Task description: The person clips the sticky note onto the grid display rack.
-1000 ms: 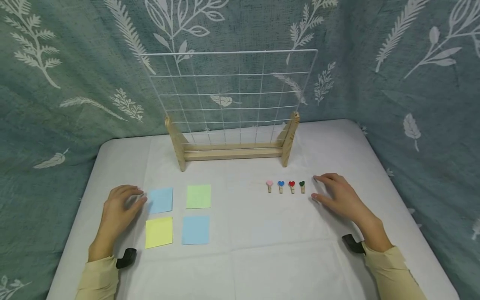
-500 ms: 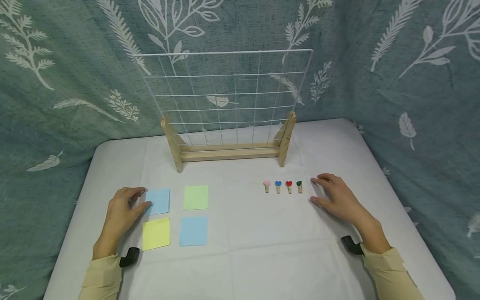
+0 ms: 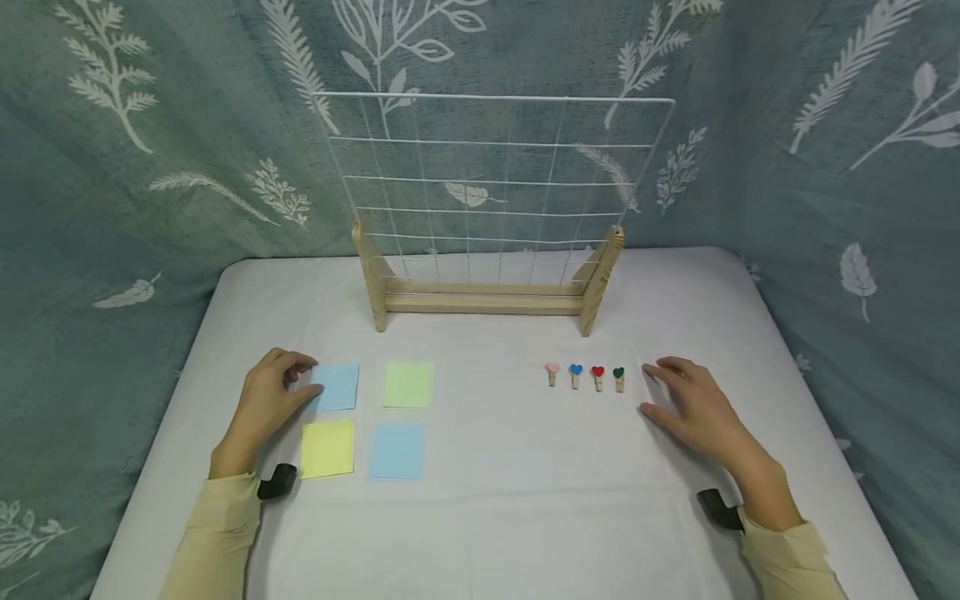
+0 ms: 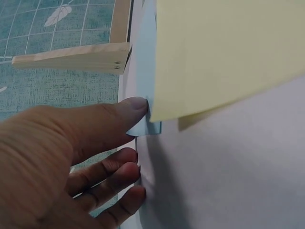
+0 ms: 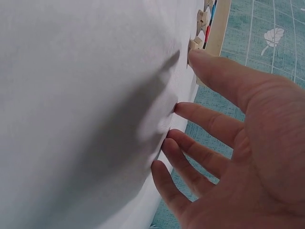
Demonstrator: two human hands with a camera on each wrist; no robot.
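My left hand (image 3: 266, 400) reaches the left edge of the upper-left blue sticky note (image 3: 337, 387), thumb and index fingertip spread apart along it. In the left wrist view, the thumb (image 4: 132, 109) overlaps this note's edge, and the yellow sticky note (image 4: 228, 52) is nearer the camera. A green sticky note (image 3: 408, 385) and a second blue one (image 3: 397, 452) lie to the right. My right hand (image 3: 693, 412) rests on the white cloth with fingers spread, holding nothing. Left of it stands a row of small wooden clips with hearts: pink (image 3: 552, 372), blue (image 3: 575, 375), red (image 3: 597, 377) and dark green (image 3: 618, 379).
Behind the notes and clips stands a white wire grid (image 3: 495, 179) in a wooden base (image 3: 483, 302). A green curtain (image 3: 172, 225) with white leaf prints surrounds the back and sides of the white-covered table (image 3: 480, 542). A dark device sits at each wrist.
My left hand has moved right, from beside the upper-left blue note onto its left edge. The right hand stays beside the clips. The head view has shifted slightly.
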